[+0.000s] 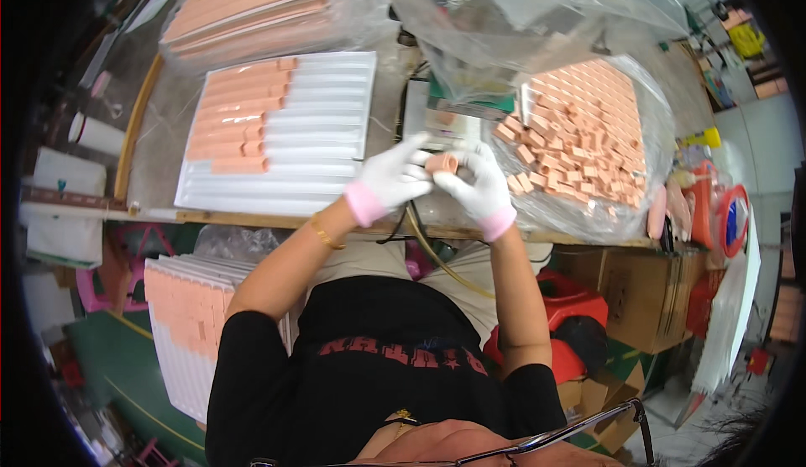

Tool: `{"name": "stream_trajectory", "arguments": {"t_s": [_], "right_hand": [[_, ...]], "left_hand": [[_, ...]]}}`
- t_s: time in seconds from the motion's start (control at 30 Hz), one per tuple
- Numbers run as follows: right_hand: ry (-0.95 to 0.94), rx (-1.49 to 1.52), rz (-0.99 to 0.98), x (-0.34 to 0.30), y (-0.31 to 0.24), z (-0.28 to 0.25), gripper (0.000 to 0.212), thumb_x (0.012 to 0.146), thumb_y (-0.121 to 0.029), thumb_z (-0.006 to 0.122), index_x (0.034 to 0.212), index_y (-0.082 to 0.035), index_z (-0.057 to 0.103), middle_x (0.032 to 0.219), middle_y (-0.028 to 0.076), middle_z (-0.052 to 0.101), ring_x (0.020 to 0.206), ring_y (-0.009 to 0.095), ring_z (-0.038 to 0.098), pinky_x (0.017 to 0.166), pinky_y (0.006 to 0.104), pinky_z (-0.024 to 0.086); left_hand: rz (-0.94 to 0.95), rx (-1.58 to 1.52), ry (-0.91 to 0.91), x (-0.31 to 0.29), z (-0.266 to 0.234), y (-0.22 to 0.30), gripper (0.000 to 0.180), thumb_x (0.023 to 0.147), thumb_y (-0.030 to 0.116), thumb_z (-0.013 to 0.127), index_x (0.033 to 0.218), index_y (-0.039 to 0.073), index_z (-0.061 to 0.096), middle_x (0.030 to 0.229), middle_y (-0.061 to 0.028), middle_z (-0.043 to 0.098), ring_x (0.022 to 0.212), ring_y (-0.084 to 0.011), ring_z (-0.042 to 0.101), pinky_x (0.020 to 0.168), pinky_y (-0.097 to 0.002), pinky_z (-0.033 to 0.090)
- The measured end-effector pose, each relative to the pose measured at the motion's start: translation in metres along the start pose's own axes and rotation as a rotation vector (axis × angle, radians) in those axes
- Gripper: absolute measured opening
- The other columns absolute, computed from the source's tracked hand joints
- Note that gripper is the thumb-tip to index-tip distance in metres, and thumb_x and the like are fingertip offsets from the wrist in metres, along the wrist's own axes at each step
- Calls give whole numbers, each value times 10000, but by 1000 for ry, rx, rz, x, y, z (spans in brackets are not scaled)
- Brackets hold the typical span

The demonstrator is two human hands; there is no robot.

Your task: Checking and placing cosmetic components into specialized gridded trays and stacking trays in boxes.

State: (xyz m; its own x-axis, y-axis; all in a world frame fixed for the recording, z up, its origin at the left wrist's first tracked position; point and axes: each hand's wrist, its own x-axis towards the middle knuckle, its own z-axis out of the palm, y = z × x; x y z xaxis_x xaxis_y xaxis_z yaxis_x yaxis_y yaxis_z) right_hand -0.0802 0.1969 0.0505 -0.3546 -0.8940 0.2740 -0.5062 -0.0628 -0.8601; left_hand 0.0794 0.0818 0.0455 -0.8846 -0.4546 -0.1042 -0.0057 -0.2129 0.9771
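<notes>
Left hand (396,180) and right hand (483,188), gloved, both grasping one small peach block (441,164) by fingertips, over tabletop (158,152) near front edge. Left: white tray (327,135), part-filled. Right: loose block pile (579,149) on clear plastic (558,222).

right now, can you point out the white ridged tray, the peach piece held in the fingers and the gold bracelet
white ridged tray (323,127), head view, bare ridges right of its middle
peach piece (437,164), head view, its visible side
gold bracelet (322,233), head view, its front band
</notes>
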Motion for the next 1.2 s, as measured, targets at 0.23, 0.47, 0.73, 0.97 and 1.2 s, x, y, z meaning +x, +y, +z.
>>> {"name": "stream_trajectory", "arguments": {"t_s": [0.23,0.47,0.73,0.97,1.2], "right_hand": [[222,-615,1,50,34,-30,257,670,-256,736,759,-30,649,930,147,582,901,332,540,815,406,453],[340,-699,-9,58,39,-44,257,709,-246,687,908,-96,623,985,106,588,943,313,551,796,408,468],[229,-1158,-156,33,86,-123,347,717,-132,656,1060,-161,609,933,46,633,1019,259,538,900,433,390],[155,-210,-189,11,14,-58,317,780,-56,624,1094,-38,586,927,130,581,872,295,570,815,350,455],[-193,-241,-206,16,-25,5,453,789,-61,612,1224,-54,484,935,159,576,876,325,572,789,395,461]], "left_hand": [[-60,1655,268,-67,-139,43,303,699,128,683,999,109,643,941,-155,595,921,-362,525,825,-441,440],[7,1733,291,-95,-194,31,158,709,128,672,857,87,632,859,-135,570,882,-340,525,758,-428,446],[-106,1578,97,-77,-178,47,131,720,138,675,790,58,599,812,-135,560,819,-345,511,712,-434,430],[241,1253,230,-61,-140,45,208,808,203,670,924,37,621,909,-158,621,817,-338,588,749,-402,467],[252,862,-10,-3,-38,31,302,815,90,660,1104,43,588,965,-82,631,822,-177,617,748,-294,506]]}}
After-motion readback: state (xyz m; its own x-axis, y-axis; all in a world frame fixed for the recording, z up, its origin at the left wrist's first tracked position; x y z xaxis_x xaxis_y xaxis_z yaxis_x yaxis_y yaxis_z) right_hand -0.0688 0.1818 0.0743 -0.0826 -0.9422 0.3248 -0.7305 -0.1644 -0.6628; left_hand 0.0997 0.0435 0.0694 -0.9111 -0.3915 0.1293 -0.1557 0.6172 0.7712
